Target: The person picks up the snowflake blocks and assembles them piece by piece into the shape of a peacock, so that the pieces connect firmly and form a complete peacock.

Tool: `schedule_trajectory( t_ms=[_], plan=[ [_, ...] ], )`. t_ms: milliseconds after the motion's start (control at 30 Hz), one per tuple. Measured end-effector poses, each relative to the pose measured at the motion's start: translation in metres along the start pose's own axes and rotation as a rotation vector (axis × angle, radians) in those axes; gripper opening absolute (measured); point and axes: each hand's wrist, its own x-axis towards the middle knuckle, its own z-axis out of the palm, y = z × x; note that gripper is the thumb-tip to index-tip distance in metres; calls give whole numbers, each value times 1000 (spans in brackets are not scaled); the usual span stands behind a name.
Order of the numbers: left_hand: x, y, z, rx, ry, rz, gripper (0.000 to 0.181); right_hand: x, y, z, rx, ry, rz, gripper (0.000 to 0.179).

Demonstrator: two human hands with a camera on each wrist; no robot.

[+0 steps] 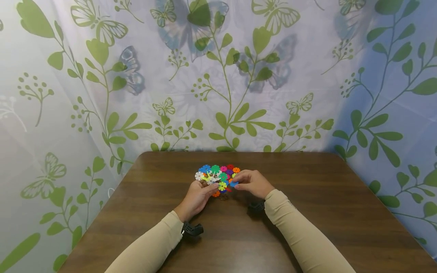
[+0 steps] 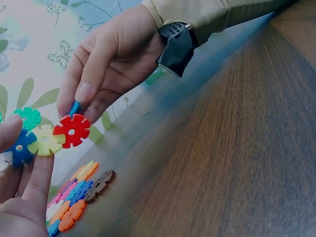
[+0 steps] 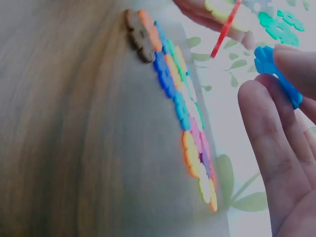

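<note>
My left hand [image 1: 195, 201] holds a cluster of joined flower-shaped notched discs above the table. In the left wrist view, a yellow disc [image 2: 39, 143] rests against its fingers, joined to a blue disc near the thumb, with a red disc [image 2: 80, 127] at the cluster's outer end. My right hand [image 1: 255, 185] pinches a single blue notched disc [image 3: 265, 60] between thumb and fingers. That blue disc is close beside the red one, which appears edge-on in the right wrist view.
Beneath the hands, several loose notched discs lie on the brown wooden table [image 1: 136, 212], including orange, pink and blue ones and a brown disc [image 2: 100, 186]. A curtain [image 1: 211, 94] printed with leaves and butterflies hangs behind. Both wrists wear black camera mounts [image 1: 193, 229].
</note>
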Motion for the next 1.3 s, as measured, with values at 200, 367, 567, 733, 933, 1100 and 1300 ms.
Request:
schedule_trajectory(
  t_ms=[200,367,567,733,933,1100,1300],
  plan=[
    [0,0,0,7,5,10,12,0,-8,1,51,12,28,26],
    [0,-1,-1,3,-1,3,12,0,-9,4,66,4,25,25],
    [-1,1,0,-22,4,0,13,1,-10,7,84,-7,13,24],
    [-1,1,0,-21,-4,10,16,2,-11,6,84,-14,14,25],
    [-3,3,2,-12,-24,16,12,1,-10,5,81,-19,30,23],
    [-4,3,2,12,-62,28,22,1,-9,7,140,-33,20,23],
    [-5,3,1,-3,-71,37,36,1,-6,12,153,-19,13,19]
  ],
)
